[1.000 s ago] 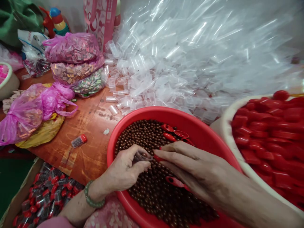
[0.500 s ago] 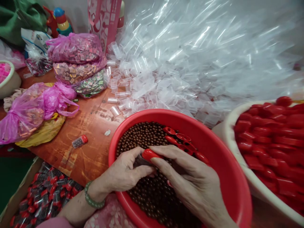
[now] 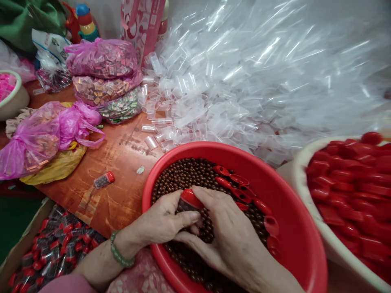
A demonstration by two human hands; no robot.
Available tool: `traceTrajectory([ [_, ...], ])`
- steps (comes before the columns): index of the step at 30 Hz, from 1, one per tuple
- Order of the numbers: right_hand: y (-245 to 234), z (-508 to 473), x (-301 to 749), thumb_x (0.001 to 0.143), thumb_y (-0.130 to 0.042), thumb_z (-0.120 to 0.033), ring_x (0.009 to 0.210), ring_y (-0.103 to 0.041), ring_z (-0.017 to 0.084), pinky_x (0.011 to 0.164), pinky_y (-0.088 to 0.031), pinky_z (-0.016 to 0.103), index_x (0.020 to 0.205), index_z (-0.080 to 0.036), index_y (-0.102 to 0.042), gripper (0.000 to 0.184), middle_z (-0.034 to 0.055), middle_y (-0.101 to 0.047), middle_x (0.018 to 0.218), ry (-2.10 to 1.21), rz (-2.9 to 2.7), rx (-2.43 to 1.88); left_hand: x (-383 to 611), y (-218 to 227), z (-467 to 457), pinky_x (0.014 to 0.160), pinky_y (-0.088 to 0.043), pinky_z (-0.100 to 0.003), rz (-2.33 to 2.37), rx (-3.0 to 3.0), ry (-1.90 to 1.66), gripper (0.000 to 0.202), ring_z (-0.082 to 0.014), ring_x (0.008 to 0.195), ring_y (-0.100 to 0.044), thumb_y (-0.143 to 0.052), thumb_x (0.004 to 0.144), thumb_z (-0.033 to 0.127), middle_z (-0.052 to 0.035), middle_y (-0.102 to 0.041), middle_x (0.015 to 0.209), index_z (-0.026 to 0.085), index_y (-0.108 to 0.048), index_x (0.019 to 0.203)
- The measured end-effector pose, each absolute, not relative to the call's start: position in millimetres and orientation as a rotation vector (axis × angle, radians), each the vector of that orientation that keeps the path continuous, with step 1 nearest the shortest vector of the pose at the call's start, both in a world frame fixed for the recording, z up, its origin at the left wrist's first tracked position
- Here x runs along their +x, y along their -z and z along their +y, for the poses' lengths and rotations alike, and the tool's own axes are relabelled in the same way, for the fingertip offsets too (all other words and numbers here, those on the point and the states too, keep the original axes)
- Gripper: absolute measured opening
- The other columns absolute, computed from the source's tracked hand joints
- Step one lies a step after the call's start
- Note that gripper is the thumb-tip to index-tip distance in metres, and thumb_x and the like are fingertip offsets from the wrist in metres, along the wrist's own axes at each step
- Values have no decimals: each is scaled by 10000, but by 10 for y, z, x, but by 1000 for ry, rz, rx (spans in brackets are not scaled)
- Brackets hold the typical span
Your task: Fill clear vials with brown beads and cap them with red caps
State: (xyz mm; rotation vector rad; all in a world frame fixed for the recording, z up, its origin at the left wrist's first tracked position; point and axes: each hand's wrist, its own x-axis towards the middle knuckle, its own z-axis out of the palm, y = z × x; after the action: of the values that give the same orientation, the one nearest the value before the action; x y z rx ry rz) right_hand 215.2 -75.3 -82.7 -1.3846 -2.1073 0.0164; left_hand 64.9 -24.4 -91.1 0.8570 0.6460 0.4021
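**Two hands on one small capped vial**

Two hands meet over the red basin (image 3: 284, 179). The left hand (image 3: 159, 221) pinches a small clear vial (image 3: 183, 205) of brown beads between thumb and fingers; the right hand (image 3: 235, 240) closes its fingertips on the red cap (image 3: 190, 198). The vial looks light, rigid and smooth, likely slippery; it is best gripped around the barrel. Beneath lie glossy round brown beads (image 3: 189, 175), hard and free-rolling, and loose red caps (image 3: 241, 195). Beyond, a heap of empty clear tubes (image 3: 244, 81), a pale bowl of red caps (image 3: 351, 183), a box of filled vials (image 3: 55, 244).
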Motion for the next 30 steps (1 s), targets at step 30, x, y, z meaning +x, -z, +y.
traceTrajectory([
  [30, 996, -666, 2149, 861, -507, -343, 834, -575, 265, 690, -500, 385, 1295, -36, -401, 543, 166, -603, 934, 267, -2225, -1296, 720, 859, -240, 609, -416, -215, 628, 826, -402, 435, -86, 638, -490, -755, 693, 473, 26, -516, 723, 132, -549, 868],
])
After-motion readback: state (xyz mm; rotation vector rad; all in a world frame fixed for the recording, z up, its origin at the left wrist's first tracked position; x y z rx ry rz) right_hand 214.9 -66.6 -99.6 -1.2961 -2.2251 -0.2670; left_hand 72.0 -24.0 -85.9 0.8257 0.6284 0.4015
